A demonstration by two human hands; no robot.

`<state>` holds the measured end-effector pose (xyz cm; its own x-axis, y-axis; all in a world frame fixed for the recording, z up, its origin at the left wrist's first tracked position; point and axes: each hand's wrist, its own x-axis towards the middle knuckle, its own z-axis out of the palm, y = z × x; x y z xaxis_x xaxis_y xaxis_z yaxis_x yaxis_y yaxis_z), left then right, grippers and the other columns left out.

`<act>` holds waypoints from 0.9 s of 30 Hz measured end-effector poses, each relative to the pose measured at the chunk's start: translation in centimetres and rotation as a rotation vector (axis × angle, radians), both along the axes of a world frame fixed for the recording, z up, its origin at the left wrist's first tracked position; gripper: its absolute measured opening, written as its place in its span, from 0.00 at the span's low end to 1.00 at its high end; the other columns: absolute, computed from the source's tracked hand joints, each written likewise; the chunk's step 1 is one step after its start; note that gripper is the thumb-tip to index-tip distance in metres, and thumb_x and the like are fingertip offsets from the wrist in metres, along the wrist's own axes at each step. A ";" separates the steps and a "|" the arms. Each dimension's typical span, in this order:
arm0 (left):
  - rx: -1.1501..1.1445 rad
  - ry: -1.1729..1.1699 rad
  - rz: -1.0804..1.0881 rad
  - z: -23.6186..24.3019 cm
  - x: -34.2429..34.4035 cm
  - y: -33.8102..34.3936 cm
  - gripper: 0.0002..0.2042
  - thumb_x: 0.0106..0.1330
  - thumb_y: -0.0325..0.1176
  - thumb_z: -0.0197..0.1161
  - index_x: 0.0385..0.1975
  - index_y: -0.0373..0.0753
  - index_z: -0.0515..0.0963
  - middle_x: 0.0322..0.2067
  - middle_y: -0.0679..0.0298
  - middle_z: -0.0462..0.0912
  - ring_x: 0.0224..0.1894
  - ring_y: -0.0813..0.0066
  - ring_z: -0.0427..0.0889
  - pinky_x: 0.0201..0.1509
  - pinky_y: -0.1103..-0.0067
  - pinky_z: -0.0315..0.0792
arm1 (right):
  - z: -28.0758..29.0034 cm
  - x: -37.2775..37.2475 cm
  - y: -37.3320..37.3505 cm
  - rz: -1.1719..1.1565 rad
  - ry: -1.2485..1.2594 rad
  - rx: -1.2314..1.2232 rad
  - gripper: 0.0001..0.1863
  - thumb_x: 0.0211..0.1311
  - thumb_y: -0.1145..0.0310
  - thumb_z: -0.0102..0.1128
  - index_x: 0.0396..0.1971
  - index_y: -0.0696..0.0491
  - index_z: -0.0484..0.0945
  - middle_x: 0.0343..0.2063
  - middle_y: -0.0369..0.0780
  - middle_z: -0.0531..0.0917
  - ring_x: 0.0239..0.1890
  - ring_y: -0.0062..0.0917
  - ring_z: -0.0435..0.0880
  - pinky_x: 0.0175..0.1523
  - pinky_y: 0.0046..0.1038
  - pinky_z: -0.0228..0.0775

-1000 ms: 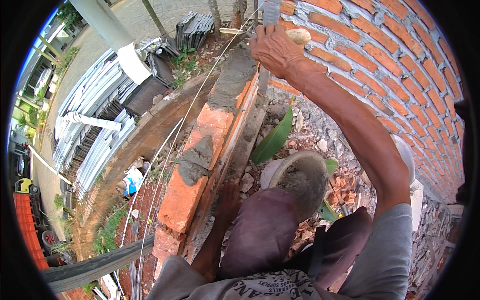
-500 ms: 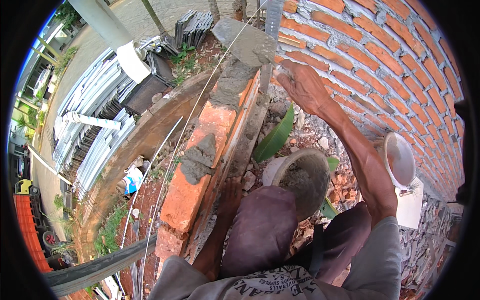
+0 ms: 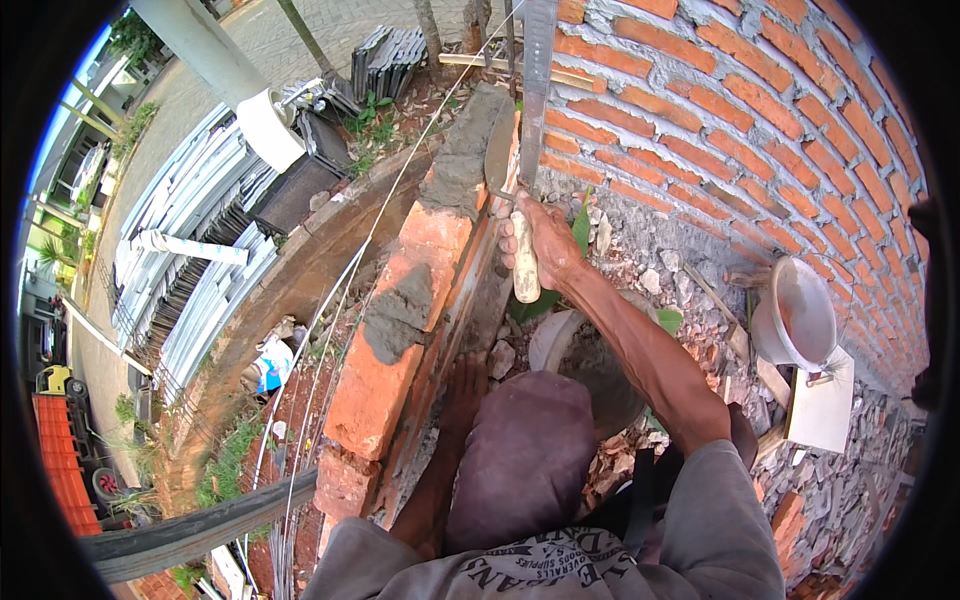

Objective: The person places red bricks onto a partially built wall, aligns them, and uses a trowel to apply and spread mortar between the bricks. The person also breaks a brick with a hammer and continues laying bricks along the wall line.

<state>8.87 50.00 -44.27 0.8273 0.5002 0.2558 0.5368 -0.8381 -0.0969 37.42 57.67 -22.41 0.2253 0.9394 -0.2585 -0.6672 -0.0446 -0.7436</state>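
Note:
My right hand (image 3: 552, 240) is wrapped round the pale handle of a trowel (image 3: 525, 258). The trowel's blade stands nearly on edge against the right side of a grey mortar bed (image 3: 462, 165) at the far end of a low brick wall. Nearer me, a mortar lump (image 3: 397, 312) lies on top of an orange brick (image 3: 362, 400). Low beside my knee, my left hand (image 3: 463, 392) lies along the wall's right side, fingers stretched out and holding nothing visible. A mortar bucket (image 3: 595, 370) stands right of my knee, partly hidden by my right forearm.
A taut string (image 3: 395, 205) runs along the wall's left side. An upright metal bar (image 3: 537, 95) stands at its far end. To the right rise a tall brick wall (image 3: 690, 105) and a white bucket (image 3: 790, 315) among rubble. Metal strips (image 3: 180, 275) are stacked at left.
My right hand has come down and nearer with the trowel. Its blade has turned from lying broad over the mortar's far end to standing on edge beside it. My left hand stays put.

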 end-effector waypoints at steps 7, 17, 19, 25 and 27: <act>-0.283 0.242 0.037 1.9 0.2 -0.4 0.26 0.71 0.40 0.47 0.65 0.33 0.61 0.70 0.43 0.55 0.75 0.47 0.50 0.78 0.57 0.42 | 1.5 -1.6 -6.6 0.222 -0.478 -0.190 0.20 0.75 0.55 0.48 0.35 0.59 0.76 0.22 0.37 0.77 0.18 0.19 0.76 0.17 0.25 0.70; -0.671 -0.306 0.189 5.1 1.6 -1.0 0.28 0.72 0.45 0.51 0.63 0.30 0.65 0.64 0.45 0.65 0.70 0.51 0.60 0.72 0.62 0.55 | 6.9 6.1 -24.2 0.460 -2.171 -0.038 0.13 0.60 0.70 0.56 0.41 0.62 0.72 0.33 0.50 0.78 0.33 0.40 0.83 0.39 0.39 0.76; -0.974 -0.637 0.272 6.0 3.1 -1.3 0.28 0.72 0.48 0.52 0.62 0.29 0.67 0.62 0.45 0.69 0.68 0.53 0.64 0.70 0.64 0.58 | 6.4 7.9 -27.5 0.675 -2.378 -0.285 0.13 0.56 0.73 0.56 0.41 0.61 0.72 0.33 0.49 0.77 0.36 0.39 0.82 0.42 0.38 0.75; -1.510 -1.071 -0.098 11.0 10.8 3.0 0.36 0.68 0.58 0.59 0.64 0.30 0.68 0.62 0.48 0.70 0.63 0.57 0.70 0.67 0.62 0.63 | 5.7 9.4 -33.6 0.425 -2.159 -0.404 0.18 0.50 0.73 0.64 0.42 0.62 0.74 0.37 0.53 0.76 0.39 0.48 0.80 0.44 0.43 0.73; -1.557 -0.962 -0.203 12.3 13.7 3.2 0.37 0.67 0.60 0.59 0.59 0.28 0.72 0.53 0.53 0.78 0.55 0.63 0.76 0.60 0.67 0.68 | 5.6 9.2 -34.4 0.408 -2.072 -0.380 0.22 0.47 0.74 0.67 0.44 0.63 0.73 0.37 0.54 0.76 0.39 0.51 0.79 0.44 0.45 0.73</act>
